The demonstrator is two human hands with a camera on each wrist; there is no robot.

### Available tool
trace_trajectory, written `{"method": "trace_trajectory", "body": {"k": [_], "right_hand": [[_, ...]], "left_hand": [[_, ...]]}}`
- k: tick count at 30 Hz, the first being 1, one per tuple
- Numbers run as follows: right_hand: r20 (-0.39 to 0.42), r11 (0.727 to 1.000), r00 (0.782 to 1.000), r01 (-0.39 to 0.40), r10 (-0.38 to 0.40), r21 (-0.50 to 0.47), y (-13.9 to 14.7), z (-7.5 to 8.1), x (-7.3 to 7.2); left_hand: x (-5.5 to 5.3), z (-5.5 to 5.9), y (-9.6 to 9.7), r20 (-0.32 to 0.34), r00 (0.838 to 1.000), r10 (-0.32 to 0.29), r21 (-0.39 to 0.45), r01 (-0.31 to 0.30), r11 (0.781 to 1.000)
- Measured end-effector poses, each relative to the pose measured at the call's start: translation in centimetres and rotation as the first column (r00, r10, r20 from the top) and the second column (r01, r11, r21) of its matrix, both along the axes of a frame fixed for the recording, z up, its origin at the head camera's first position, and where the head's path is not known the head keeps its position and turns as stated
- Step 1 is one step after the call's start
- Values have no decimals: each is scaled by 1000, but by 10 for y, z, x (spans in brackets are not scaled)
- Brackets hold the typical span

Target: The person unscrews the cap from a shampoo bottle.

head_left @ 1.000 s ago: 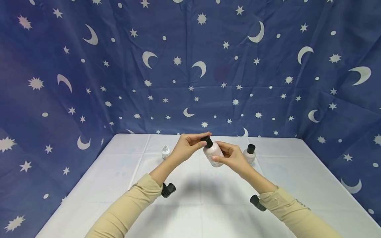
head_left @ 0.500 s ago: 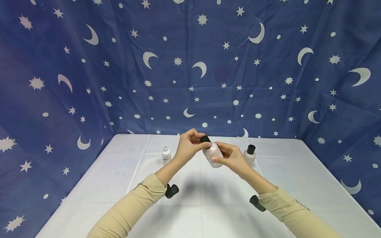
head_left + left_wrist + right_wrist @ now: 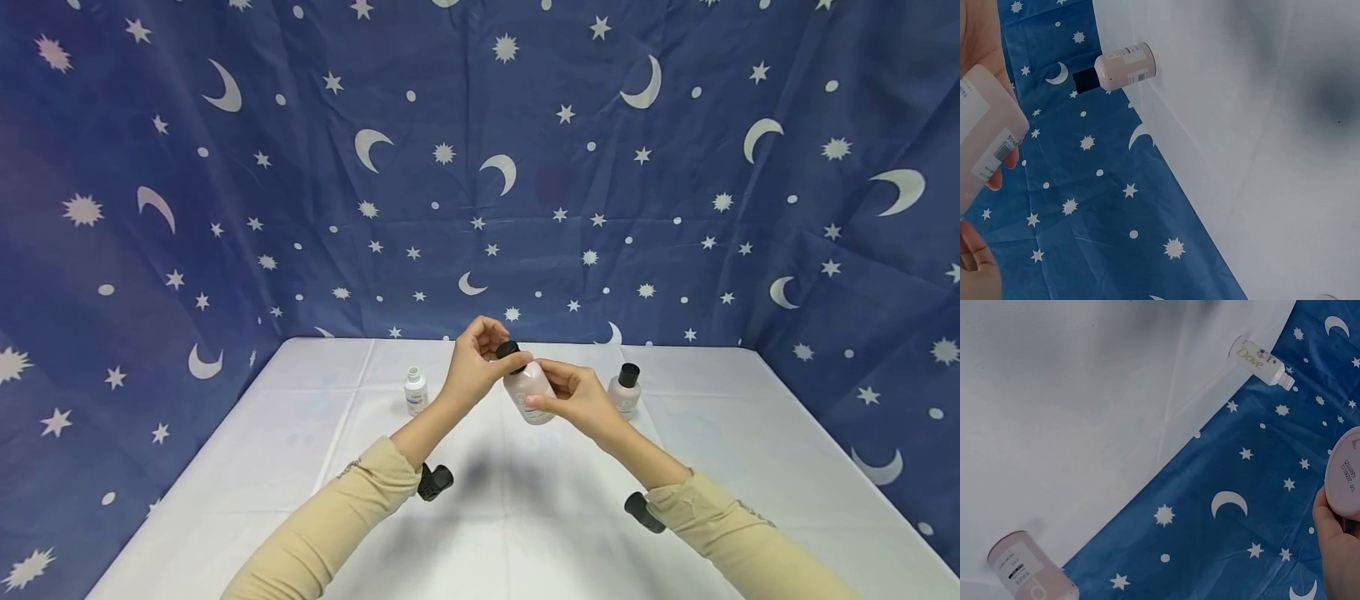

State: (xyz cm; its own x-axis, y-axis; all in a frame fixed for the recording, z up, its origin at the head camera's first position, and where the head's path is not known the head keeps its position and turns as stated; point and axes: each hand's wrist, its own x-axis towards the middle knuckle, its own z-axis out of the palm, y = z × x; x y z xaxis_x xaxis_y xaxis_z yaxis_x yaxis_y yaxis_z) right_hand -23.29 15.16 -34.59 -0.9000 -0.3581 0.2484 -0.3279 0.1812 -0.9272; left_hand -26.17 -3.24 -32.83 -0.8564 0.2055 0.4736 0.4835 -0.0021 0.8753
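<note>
A pale pink bottle (image 3: 529, 392) with a black cap (image 3: 507, 347) is held tilted above the table, its cap toward the upper left. My right hand (image 3: 581, 400) grips the bottle's body, thumb across the front. At the cap, my left hand (image 3: 471, 367) has its thumb against the near side and its fingers bent behind, partly hidden. In the left wrist view the same bottle (image 3: 988, 140) shows its barcode label. The right wrist view shows its oval base (image 3: 1344, 475) with printed code above my right hand (image 3: 1338, 556).
A second pink bottle (image 3: 624, 393) with a black cap stands at the right on the white-covered table (image 3: 315, 467). An uncapped white Dove bottle (image 3: 416, 392) stands at the left. Blue cloth (image 3: 480, 208) with moons and stars hangs behind. Black wrist devices (image 3: 643, 512) sit near both sleeves.
My left hand's fingers went from stretched over the cap to bent back behind it, and its wrist turned. The right hand keeps its grip on the bottle; the head view shifted slightly.
</note>
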Motion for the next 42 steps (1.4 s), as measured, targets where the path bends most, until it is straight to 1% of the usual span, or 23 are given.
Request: {"method": "trace_trajectory", "body": {"k": [1, 3, 5, 6, 8, 10, 11, 13, 14, 16, 17, 19, 20, 22, 25, 28, 31, 33, 35, 37, 39, 42], "right_hand": [[2, 1000, 1000, -2, 2, 3, 0, 0, 0], [0, 1000, 1000, -1, 1, 9, 0, -1, -1], [-4, 1000, 1000, 5, -5, 17, 1, -1, -1], [-8, 1000, 1000, 10, -10, 22, 2, -2, 0], [-6, 1000, 1000, 16, -16, 27, 3, -3, 0], [1, 999, 1000, 21, -21, 32, 4, -3, 0], [6, 999, 1000, 22, -22, 33, 5, -3, 0], [20, 999, 1000, 19, -20, 31, 6, -2, 0], [24, 999, 1000, 17, -18, 29, 6, -2, 1], [24, 1000, 1000, 8, -9, 21, 5, -2, 1], [25, 1000, 1000, 2, -2, 17, 5, -2, 1], [25, 1000, 1000, -10, 10, 11, 4, -2, 1], [27, 1000, 1000, -14, 13, 8, 4, -2, 1], [27, 1000, 1000, -16, 15, 3, 4, -3, 1], [19, 1000, 1000, -12, 12, 0, 4, -4, 2], [7, 1000, 1000, -4, 4, 8, 4, -5, 3], [5, 1000, 1000, 11, -11, 19, 4, -4, 4], [6, 1000, 1000, 19, -19, 21, 4, -3, 4], [7, 1000, 1000, 23, -23, 21, 4, -2, 4], [9, 1000, 1000, 22, -22, 18, 4, -2, 4], [14, 1000, 1000, 20, -20, 14, 4, -2, 4], [15, 1000, 1000, 22, -22, 9, 4, -3, 4]], "left_hand": [[-1, -1, -1, 0, 1000, -14, -5, 14, 1000], [-2, -3, -3, -8, 998, -64, -20, 64, 998], [-3, -5, -6, -5, 991, -134, -36, 134, 990], [-3, -5, -8, -1, 984, -176, -44, 176, 983], [-3, -6, -12, 6, 961, -276, -54, 276, 960], [-3, -5, -16, 23, 930, -367, -58, 367, 928], [-3, -5, -18, 24, 912, -411, -55, 411, 910], [-4, -4, -22, 33, 877, -479, -48, 480, 876], [-4, -4, -23, 40, 864, -502, -45, 504, 863], [-5, -4, -26, 53, 845, -532, -36, 534, 845], [-5, -4, -26, 57, 839, -541, -34, 543, 839], [-5, -5, -27, 65, 835, -547, -32, 549, 835], [-4, -5, -28, 67, 837, -542, -33, 545, 838], [-4, -6, -27, 66, 849, -525, -32, 527, 849], [-2, -6, -24, 90, 879, -469, -19, 472, 881], [1, -6, -19, 119, 914, -388, 3, 390, 921], [4, -6, -13, 144, 948, -285, 36, 282, 959], [6, -6, -9, 157, 964, -213, 63, 206, 977], [8, -7, -5, 165, 975, -151, 82, 139, 987], [10, -7, -2, 167, 981, -102, 97, 86, 992], [12, -7, 1, 162, 985, -60, 95, 45, 994], [13, -7, 5, 161, 987, -17, 78, 4, 997]]}}
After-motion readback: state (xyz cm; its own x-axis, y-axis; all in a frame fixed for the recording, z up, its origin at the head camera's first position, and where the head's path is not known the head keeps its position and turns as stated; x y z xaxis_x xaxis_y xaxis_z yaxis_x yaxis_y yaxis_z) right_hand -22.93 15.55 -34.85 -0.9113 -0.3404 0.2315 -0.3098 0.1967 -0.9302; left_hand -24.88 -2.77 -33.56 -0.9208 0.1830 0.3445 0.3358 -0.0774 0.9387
